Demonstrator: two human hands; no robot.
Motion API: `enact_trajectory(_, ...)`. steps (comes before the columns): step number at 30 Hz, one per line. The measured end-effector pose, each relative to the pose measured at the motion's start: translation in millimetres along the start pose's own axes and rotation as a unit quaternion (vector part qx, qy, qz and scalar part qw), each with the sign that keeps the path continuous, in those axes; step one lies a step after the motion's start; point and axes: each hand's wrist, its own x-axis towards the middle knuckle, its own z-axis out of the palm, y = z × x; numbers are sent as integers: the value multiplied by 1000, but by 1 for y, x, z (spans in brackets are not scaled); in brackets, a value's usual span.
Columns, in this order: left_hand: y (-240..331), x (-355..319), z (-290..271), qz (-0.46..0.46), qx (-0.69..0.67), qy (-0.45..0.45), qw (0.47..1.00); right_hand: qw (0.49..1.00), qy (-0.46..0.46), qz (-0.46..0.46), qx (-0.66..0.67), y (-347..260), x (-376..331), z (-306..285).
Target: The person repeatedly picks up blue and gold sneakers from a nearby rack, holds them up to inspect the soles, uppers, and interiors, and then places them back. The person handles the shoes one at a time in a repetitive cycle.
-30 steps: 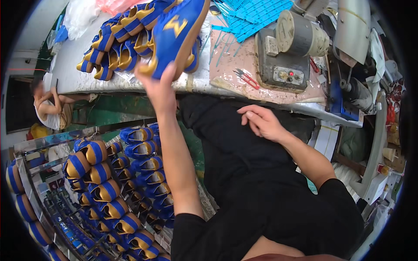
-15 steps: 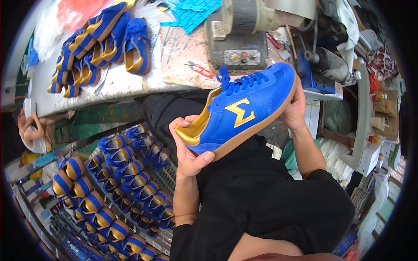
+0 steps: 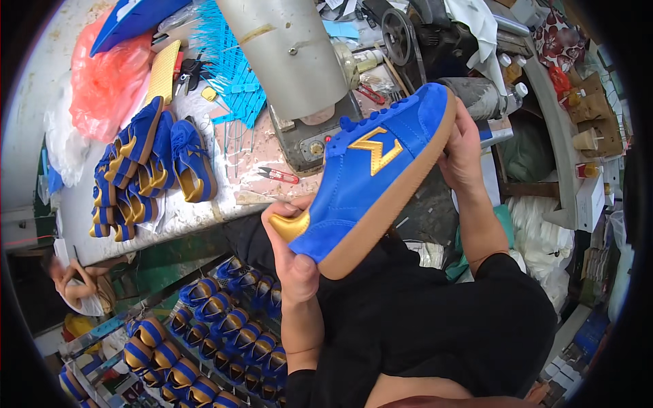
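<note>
A blue sneaker (image 3: 354, 183) with a gold zigzag patch, gold heel and brown gum sole is held up between both my hands, above my lap. Its side and sole edge face me, with the toe pointing up to the right. My left hand (image 3: 294, 248) grips the heel, thumb on the blue heel panel and fingers at the gold collar. Around the toe end, my right hand (image 3: 462, 153) is closed, its fingers partly hidden behind the sole. The shoe's opening and far side are turned out of sight.
Several matching shoes (image 3: 194, 163) are piled on the worktable (image 3: 64, 234). Behind my shoe stand a machine with a grey cylindrical housing (image 3: 286, 58), red-handled snips (image 3: 279, 175) and blue plastic strips (image 3: 235, 75). A rack of shoes (image 3: 248, 333) is at lower left; a person (image 3: 78, 289) sits beyond.
The shoe has tilted, its toe raised and more of its sole edge showing. My view has shifted, bringing more of the table's far side and the machine's housing into sight.
</note>
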Motion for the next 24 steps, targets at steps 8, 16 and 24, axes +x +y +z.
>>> enact_trajectory(8,9,18,-3,-12,-40,28,999,998,-23,42,-26,1,10,7)
enact_trajectory(16,-4,35,-17,53,20,-59,997,999,4,-9,-39,-5,5,-2)
enact_trajectory(24,1,69,1,-11,14,-74,997,995,33,-44,-85,-1,6,-16)
